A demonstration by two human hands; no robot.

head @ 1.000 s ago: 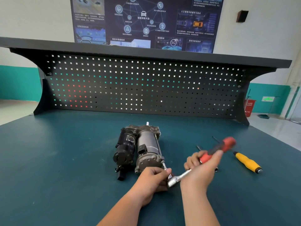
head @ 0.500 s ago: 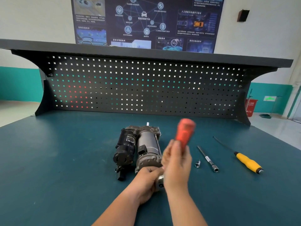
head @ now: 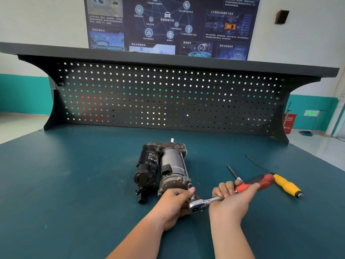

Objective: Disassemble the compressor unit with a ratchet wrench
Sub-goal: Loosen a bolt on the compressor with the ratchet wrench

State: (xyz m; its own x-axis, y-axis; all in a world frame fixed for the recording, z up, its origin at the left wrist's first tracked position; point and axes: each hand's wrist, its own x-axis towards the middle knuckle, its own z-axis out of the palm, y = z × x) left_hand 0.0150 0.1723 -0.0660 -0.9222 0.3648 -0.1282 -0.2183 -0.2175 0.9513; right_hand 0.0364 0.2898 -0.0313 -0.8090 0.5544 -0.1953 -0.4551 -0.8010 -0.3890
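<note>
The compressor unit (head: 164, 169), a grey metal cylinder with a black motor part on its left, lies lengthwise on the green bench top. A ratchet wrench (head: 233, 191) with a red and black handle sits with its chrome head at the unit's near right corner. My right hand (head: 231, 200) grips the handle, which points right and slightly away from me. My left hand (head: 174, 204) curls round the socket and ratchet head, against the unit's near end. The bolt under the socket is hidden.
A yellow-handled screwdriver (head: 287, 186) lies to the right, its thin shaft pointing away. A slim extension bar (head: 233, 172) lies partly behind the wrench handle. A black pegboard back panel (head: 168, 98) closes the far edge of the bench.
The wrench handle swung from pointing right, up to pointing away from me, and back down to the right. My left hand stayed on the ratchet head. The compressor did not move.
</note>
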